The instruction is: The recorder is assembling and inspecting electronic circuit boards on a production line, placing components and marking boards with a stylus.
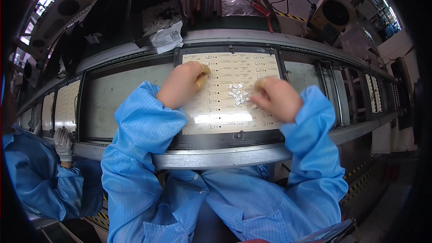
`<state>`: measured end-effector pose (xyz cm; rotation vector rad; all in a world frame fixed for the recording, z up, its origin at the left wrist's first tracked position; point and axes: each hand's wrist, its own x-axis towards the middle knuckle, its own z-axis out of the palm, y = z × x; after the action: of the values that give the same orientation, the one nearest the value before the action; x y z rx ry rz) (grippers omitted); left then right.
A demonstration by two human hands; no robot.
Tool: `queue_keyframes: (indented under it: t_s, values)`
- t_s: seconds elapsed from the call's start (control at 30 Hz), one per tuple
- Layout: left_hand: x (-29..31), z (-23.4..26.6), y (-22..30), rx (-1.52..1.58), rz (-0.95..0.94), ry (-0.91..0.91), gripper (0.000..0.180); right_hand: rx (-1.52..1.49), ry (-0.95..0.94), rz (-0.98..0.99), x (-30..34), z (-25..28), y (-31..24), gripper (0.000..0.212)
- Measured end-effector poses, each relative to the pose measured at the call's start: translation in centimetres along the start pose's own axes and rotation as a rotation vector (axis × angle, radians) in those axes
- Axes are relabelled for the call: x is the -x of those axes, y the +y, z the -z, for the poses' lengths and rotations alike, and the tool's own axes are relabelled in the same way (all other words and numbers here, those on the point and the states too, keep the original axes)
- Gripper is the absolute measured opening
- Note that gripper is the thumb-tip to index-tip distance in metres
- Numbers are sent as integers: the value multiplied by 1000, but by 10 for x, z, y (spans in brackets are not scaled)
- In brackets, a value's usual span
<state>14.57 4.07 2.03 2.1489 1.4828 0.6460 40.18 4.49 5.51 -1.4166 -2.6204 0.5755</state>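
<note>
A cream-coloured circuit board panel (229, 111) with printed rows lies in a dark carrier frame (225, 140) in front of me. My left hand (183, 83) is over the panel's upper left part. Its thumb and forefinger, in yellow finger cots, are pinched together at the surface; whatever is between them is hidden. Small white plastic connectors (237, 93) lie in a loose heap near the panel's middle. Just right of that heap is my right hand (279, 100), slightly blurred, fingers curled together at the board. I cannot make out what it holds.
The frame rests on a conveyor with a metal front rail (220, 158). Behind stand a black bin (157, 15) of white parts, a crumpled labelled bag (168, 38) and red-handled pliers (260, 8). At the left, a co-worker's gloved hand (63, 144) is beside other panels (67, 103).
</note>
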Motion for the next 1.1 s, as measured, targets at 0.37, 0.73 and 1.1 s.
queue_keyframes:
  t_s: [0.37, 0.73, 1.1]
  values:
    - [-4, -9, 5, -95, -24, 33, 15, -192, -40, 69, 23, -20, 21, 18]
    - [-8, -13, 9, -162, -92, 30, 17, -223, 178, 19, 25, -8, 54, 17]
    - [-11, -23, 15, -313, -221, 43, 9, -274, 248, 22, 10, -6, 66, 17]
